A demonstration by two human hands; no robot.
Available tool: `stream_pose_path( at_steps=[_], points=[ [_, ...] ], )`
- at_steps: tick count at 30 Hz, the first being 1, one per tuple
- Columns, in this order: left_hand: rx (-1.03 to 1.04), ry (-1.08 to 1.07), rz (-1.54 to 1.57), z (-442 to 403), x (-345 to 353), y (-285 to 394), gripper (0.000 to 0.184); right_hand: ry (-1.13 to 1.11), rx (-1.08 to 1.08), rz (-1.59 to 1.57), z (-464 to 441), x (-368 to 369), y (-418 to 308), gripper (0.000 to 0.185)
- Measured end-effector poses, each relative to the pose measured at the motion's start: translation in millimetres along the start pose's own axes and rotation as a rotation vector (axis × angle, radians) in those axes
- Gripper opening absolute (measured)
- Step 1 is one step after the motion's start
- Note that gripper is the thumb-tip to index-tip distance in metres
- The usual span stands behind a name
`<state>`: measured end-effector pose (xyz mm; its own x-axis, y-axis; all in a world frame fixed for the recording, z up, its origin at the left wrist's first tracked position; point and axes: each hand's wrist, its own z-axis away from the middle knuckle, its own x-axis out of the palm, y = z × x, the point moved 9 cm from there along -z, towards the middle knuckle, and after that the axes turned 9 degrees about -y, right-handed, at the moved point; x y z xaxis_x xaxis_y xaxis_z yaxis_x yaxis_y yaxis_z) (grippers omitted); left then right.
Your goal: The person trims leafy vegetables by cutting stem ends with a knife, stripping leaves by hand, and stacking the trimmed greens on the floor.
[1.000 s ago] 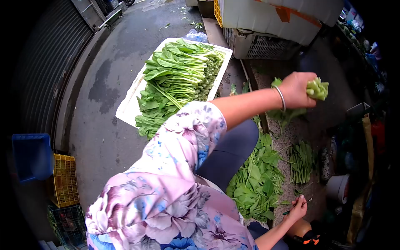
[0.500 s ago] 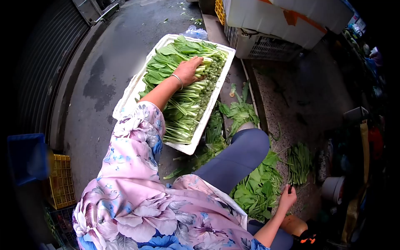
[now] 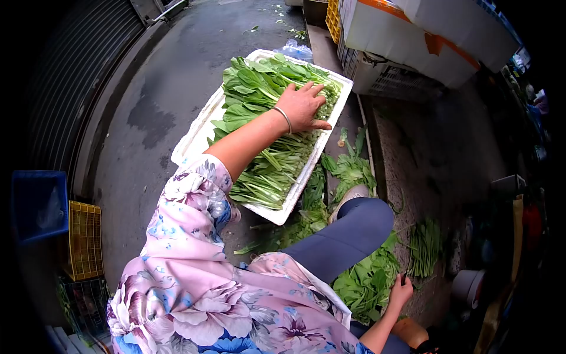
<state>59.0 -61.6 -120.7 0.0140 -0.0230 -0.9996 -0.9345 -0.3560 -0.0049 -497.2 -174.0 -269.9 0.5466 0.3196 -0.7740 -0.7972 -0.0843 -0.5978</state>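
A white foam box (image 3: 287,213) holds rows of leafy greens (image 3: 250,88), their leaves to the left and cut pale stems to the right. My left hand (image 3: 303,106), with a bracelet at the wrist, lies palm down on the stems, fingers and thumb spread. Low on the right, my right hand (image 3: 401,290) is closed around a small dark object (image 3: 403,278), too small to name. Beside that hand lie a loose pile of leaves (image 3: 365,283) and a bunch of long-stemmed greens (image 3: 424,248).
Trimmed leaves (image 3: 352,171) lie on the ground between the box and my knee (image 3: 371,218). White foam boxes (image 3: 407,41) are stacked at the upper right. A blue crate (image 3: 40,206) and a yellow crate (image 3: 85,239) stand at left. A round pot (image 3: 469,288) is at far right.
My left hand has shifted over the stems and its fingers are more spread. The view has turned slightly, so the box appears further right. My right hand still grips the dark object.
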Motion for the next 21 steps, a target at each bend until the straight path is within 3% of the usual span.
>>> stream_pose_path(
  at_steps=[2, 7, 9, 11, 13, 15, 16, 19, 21],
  points=[
    [0.004, -0.017, 0.053, -4.1, -0.6, 3.4, 0.045, -0.035, 0.024, 0.031, 1.9, 5.9, 8.2, 0.019],
    [-0.234, 0.133, -0.076, -14.5, -3.1, -43.6, 0.051, -0.243, 0.297, 0.118, 9.4, 39.3, 69.6, 0.028],
    [-0.354, 0.099, -0.127, -18.4, 12.9, -66.4, 0.06, -0.261, 0.336, -0.057, 12.4, 52.4, 87.2, 0.029],
    [-0.367, -0.045, 0.065, -16.7, 77.3, -91.0, 0.065, -0.289, 0.255, 0.005, 15.9, 58.4, 90.8, 0.022],
    [-0.365, 0.111, 0.255, -7.4, 101.6, -114.2, 0.061, -0.299, 0.303, 0.198, 18.7, 60.0, 100.9, 0.024],
    [0.123, 0.203, 0.244, -27.4, 137.1, -159.9, 0.058, -0.316, 0.427, 0.089, 26.0, 61.5, 94.7, 0.027],
    [-0.063, 0.13, 0.288, -29.5, 141.0, -176.9, 0.057, -0.369, 0.516, -0.002, 28.7, 64.1, 96.7, 0.03],
    [-0.066, -0.056, -0.032, -66.3, 158.2, -232.2, 0.058, -0.31, 0.487, -0.094, 18.7, 81.6, 139.2, 0.027],
    [-0.18, 0.213, -0.143, -68.1, 71.6, -154.8, 0.059, -0.161, 0.543, -0.521, 10.3, 85.3, 167.2, 0.027]
  ],
)
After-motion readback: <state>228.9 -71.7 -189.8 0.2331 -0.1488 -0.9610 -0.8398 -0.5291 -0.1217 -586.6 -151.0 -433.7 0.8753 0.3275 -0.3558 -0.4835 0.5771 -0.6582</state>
